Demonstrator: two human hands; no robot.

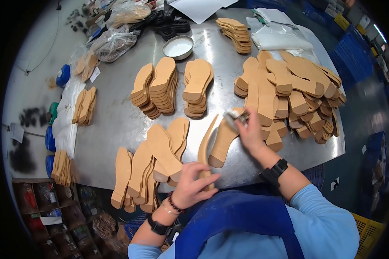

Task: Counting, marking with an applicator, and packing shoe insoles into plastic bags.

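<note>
My left hand (pixel 195 184) is closed around the heel end of a tan shoe insole (pixel 204 149), which is tilted up on its edge near the table's front. Beside it a second insole (pixel 222 144) lies flat, its brown heel end toward me. Over the far part of that insole my right hand (pixel 251 130) grips a small silvery metal object (pixel 234 117); blur hides its exact kind. Left of my left hand, a loose fan of insoles (pixel 162 149) overlaps along the front edge, close to my fingers.
A big heap of insoles (pixel 304 82) covers the right side of the metal table (pixel 112 86). Neat stacks of insoles (pixel 163 80) stand mid-table. Behind them sit a bowl of white liquid (pixel 178 47), another insole stack (pixel 235 34) and plastic bags (pixel 114 43).
</note>
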